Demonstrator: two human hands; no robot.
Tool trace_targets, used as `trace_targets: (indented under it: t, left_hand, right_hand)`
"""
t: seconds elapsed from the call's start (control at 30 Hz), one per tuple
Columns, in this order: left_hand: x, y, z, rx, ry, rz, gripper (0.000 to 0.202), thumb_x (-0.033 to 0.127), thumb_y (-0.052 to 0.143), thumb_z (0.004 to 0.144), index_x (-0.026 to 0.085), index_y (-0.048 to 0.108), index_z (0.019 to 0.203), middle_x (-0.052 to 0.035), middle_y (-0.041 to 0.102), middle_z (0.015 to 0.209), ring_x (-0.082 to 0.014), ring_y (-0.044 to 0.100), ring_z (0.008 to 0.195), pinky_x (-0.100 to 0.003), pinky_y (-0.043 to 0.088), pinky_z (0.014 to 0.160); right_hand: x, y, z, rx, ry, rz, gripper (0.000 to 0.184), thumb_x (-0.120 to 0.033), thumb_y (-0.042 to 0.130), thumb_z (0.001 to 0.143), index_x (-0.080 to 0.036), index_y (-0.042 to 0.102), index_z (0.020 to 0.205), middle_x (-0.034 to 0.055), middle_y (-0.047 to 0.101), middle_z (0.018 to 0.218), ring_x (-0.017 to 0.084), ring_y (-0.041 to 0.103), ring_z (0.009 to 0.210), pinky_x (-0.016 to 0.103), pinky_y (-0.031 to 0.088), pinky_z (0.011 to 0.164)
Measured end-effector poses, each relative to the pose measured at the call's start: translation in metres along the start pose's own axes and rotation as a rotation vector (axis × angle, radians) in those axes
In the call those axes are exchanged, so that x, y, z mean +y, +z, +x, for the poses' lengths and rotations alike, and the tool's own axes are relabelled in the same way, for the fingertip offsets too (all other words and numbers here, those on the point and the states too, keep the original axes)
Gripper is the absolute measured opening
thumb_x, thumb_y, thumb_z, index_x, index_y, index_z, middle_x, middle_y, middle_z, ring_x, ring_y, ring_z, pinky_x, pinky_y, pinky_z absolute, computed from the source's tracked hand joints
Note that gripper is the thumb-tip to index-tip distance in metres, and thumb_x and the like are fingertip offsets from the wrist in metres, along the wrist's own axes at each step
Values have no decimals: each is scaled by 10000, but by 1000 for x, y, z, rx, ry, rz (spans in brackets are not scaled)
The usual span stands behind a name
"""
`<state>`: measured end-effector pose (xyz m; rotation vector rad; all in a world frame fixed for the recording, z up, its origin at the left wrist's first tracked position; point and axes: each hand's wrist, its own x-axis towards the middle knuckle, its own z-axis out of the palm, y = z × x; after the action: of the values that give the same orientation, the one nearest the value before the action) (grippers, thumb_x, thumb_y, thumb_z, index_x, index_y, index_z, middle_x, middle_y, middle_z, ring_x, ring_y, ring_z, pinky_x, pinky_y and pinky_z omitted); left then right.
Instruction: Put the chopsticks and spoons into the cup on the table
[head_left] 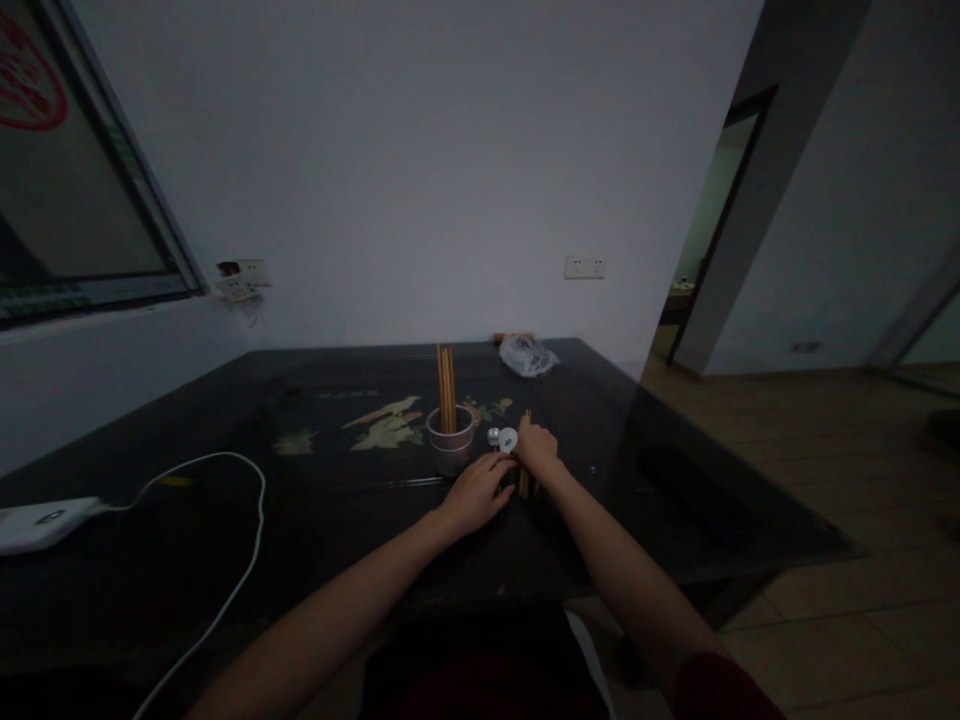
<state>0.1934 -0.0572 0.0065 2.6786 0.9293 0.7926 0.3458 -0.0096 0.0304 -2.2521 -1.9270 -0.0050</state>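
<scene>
- Near the middle of the dark table (337, 525) stands a round cup (451, 460), upright, and I take it as the landmark for all other places.
- Inside the cup, several wooden chopsticks (448, 385) stand nearly straight, with their upper parts well above the rim.
- To the right of the cup, and a little nearer to the person, is the right hand (538, 447). Its fingers are curled closed around a few loose chopsticks (523, 485); the ends of these show above and below the hand.
- Just in front of the cup, slightly to its right, is the left hand (478, 492). Its fingers are a little bent and the thumb is apart from them; whether they hold something, I cannot tell.
- Between the cup and the right hand are two small round pieces side by side: a shiny one (493, 436), and a white one with a blue mark (508, 440).
- Behind the cup, to its right, lies a crumpled clear plastic bag (527, 356).
- Left of the cup, the table surface bears a pale bird picture (390, 425).
- Well apart from the cup, at far left, lies a white device (49, 525) with a white cable (261, 505), which curves toward the person.
</scene>
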Motion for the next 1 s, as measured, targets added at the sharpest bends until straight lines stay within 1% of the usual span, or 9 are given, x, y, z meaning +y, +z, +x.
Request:
trace_targets:
  t: [0.2,0.4,0.5,0.6,0.7,0.77,0.83,0.93,1.0]
  left_hand:
    - [1,-1,1,2,7,8,350,217,507,847,210,506,1197,-76,519,1268,-208,469,1197,-369,389,1040]
    - [2,-3,1,29,13,-4,343,213,505,849,208,513,1191,-81,525,1259,-210,469,1193,-380,382,1045]
    - [1,-4,2,65,20,-46,336,204,503,848,207,526,1183,-82,533,1252,-211,475,1186,-386,387,1038]
    - [2,-5,4,154,-16,-117,367,214,485,860,186,504,1226,-100,539,1252,-217,474,1189,-394,383,1038]
    - [5,-8,7,255,-113,-233,408,255,468,878,174,469,1277,-114,555,1244,-217,526,1123,-400,412,1000]
    - [6,-9,9,274,-186,-371,414,283,468,882,174,469,1282,-109,591,1206,-205,584,1023,-377,460,931]
    - [7,-10,11,272,-253,-549,410,306,478,878,166,488,1263,-100,635,1143,-198,617,964,-351,486,876]
    - [8,-12,15,267,-315,-773,374,351,509,855,131,564,1152,-97,678,1044,-209,638,938,-330,490,847]
    - [7,-15,17,248,-336,-844,358,395,533,833,108,615,1031,-95,699,936,-212,651,868,-321,491,811]
  right_hand:
    - [2,-2,-1,2,-10,8,385,-139,458,843,-75,447,1223,220,659,1028,275,647,978,323,469,784]
    - [5,-14,0,36,21,87,386,-180,550,788,-109,464,1158,190,655,1034,288,644,972,320,456,761]
    - [9,-22,2,46,38,174,367,-224,577,770,-138,475,1112,163,663,1000,287,647,945,309,442,735]
    - [12,-28,5,106,-1,315,281,-229,584,747,-176,501,1011,108,676,909,265,654,882,291,423,693]
    - [10,-29,7,203,-77,512,208,-215,577,719,-209,503,913,26,658,775,207,646,761,258,403,644]
    - [5,-28,5,265,-127,653,181,-211,564,705,-220,494,871,-15,621,700,171,622,674,240,393,611]
    - [-2,-26,2,323,-187,786,163,-217,552,697,-223,485,845,-36,586,662,150,594,620,230,390,584]
    - [-13,-25,-6,383,-281,949,156,-230,543,694,-221,473,834,-49,547,642,133,560,578,222,394,558]
    - [-18,-25,-11,396,-332,1023,165,-230,543,692,-220,464,836,-56,526,632,122,538,550,219,393,542]
